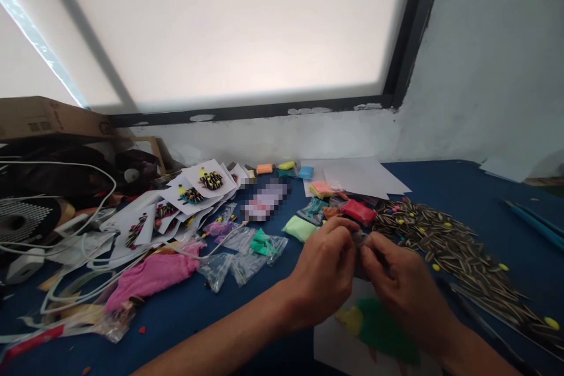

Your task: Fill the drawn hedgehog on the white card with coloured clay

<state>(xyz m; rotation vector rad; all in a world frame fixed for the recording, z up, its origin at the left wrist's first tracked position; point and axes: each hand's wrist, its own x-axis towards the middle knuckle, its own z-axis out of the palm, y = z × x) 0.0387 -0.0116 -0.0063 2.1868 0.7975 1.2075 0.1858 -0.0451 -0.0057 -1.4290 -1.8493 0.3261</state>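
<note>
My left hand (328,264) and my right hand (392,282) meet at the centre right, fingers closed on a small greyish packet (359,239). It looks like a little plastic bag, mostly covered by my fingers, so its contents are unclear. Beneath my hands lies a white sheet (328,343) bearing a green and yellow clay shape (381,326), partly hidden by my right hand. Just beyond my fingers are a red clay packet (358,211) and a pale green clay packet (299,228). A heap of striped sunflower seeds (458,247) spreads to the right.
Cards with seed-covered clay figures (211,179) are piled at the left behind a pink cloth-like piece (154,276). White cables (57,294) loop nearby. Empty plastic bags (247,258) lie mid-table. Blue-handled pliers or a similar tool (535,223) rest at the far right.
</note>
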